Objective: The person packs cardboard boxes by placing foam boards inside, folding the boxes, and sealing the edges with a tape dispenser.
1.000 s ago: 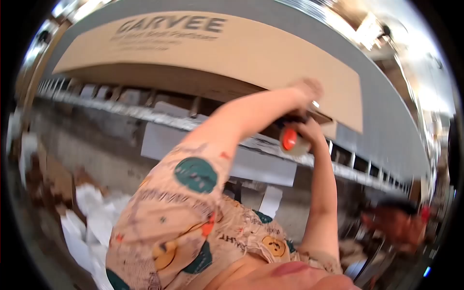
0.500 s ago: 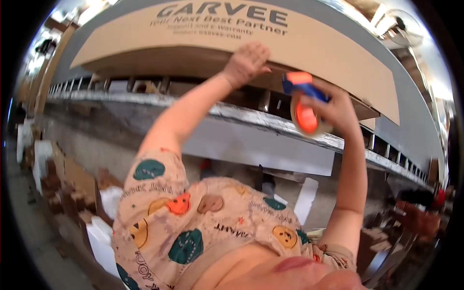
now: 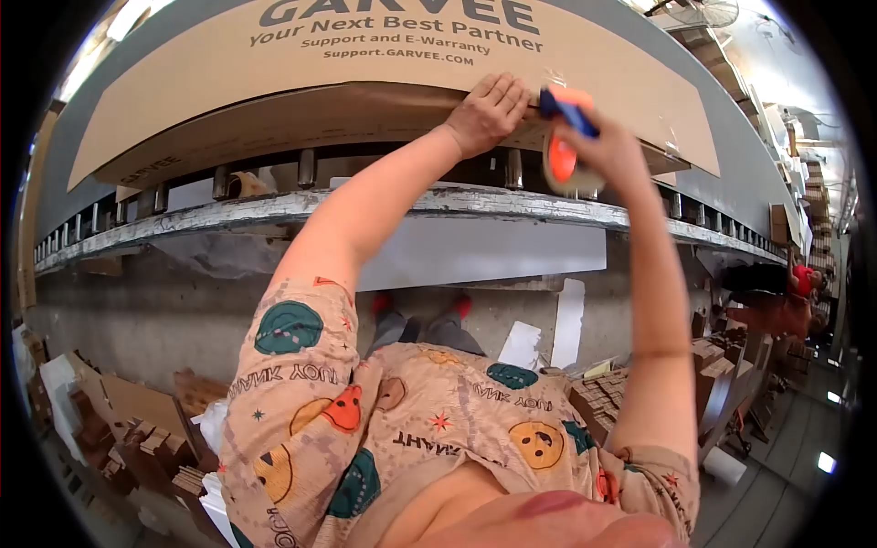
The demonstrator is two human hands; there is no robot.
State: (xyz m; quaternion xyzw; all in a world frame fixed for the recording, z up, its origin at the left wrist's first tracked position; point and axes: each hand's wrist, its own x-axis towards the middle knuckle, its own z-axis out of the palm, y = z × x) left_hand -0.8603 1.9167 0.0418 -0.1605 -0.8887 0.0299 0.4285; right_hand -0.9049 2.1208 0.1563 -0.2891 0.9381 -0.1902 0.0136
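Note:
A long brown cardboard box (image 3: 384, 68) printed "GARVEE" lies on the roller conveyor, its near edge towards me. My left hand (image 3: 489, 114) lies with fingers extended on the box flap near that edge. To its right, my right hand (image 3: 607, 151) is wrapped round the handle of a blue and orange tape dispenser (image 3: 571, 119). The dispenser's head is at the box edge, close to my left fingertips, and its tape roll hangs below. Some shiny clear tape shows on the box just above the dispenser.
A worn metal rail (image 3: 265, 208) runs along the conveyor's near side. Under it lies a white panel (image 3: 484, 251). Cardboard pieces (image 3: 146, 411) are piled at lower left, more stacks at lower right. Another person (image 3: 802, 279) is at the far right.
My left hand has moved off the right-hand side to the box flap. My right hand has raised the tape dispenser to the box edge. The view has shifted too.

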